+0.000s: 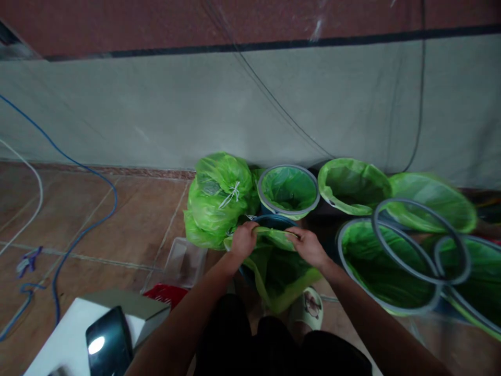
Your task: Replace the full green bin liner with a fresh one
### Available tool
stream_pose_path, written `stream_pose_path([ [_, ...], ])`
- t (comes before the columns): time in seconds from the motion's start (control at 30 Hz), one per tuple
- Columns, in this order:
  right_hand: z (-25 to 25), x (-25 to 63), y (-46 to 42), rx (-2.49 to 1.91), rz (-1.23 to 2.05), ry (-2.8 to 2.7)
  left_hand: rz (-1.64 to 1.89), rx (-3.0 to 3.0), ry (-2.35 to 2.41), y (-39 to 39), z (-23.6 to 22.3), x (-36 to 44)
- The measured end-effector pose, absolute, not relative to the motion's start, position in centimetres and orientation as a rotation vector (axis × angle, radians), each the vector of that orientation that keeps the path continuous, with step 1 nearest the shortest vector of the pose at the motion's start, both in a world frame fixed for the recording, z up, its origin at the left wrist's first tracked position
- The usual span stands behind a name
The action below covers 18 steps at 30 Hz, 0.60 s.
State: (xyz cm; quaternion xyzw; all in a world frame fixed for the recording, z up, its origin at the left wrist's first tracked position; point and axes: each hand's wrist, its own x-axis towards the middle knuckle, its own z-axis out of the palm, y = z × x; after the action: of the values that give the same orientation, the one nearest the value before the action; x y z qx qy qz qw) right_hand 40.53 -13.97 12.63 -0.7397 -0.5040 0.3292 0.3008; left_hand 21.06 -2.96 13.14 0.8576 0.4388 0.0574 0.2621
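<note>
Between both hands, a green bag (278, 271) hangs over a dark bin (274, 221) on the floor; left hand (243, 240) & right hand (309, 245) each pinch its top edge. Tied green bags (217, 201) sit left; lined bins (288, 190) behind, w/ loose grey rings (415, 240) right.

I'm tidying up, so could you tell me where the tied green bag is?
The tied green bag sits left of centre against the wall, beside the lined bin.

The dark bin (274, 222) was mostly hidden under the green bag (279, 266); rightmost bins (481, 282) (badly blurred) were probably cut off by the edge.
</note>
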Motion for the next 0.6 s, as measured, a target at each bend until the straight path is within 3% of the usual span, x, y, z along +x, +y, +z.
stream_pose_path([
  [0.23,12.0,43.4,-13.9,-1.783,1.021,-1.082,0.267,2.037,0.845,-0.2,13.1,19.5],
  [0.6,8.4,44.6,-11.4,-2.031,0.692,-0.776,0.157,1.984,1.354,3.1,12.1,22.9],
])
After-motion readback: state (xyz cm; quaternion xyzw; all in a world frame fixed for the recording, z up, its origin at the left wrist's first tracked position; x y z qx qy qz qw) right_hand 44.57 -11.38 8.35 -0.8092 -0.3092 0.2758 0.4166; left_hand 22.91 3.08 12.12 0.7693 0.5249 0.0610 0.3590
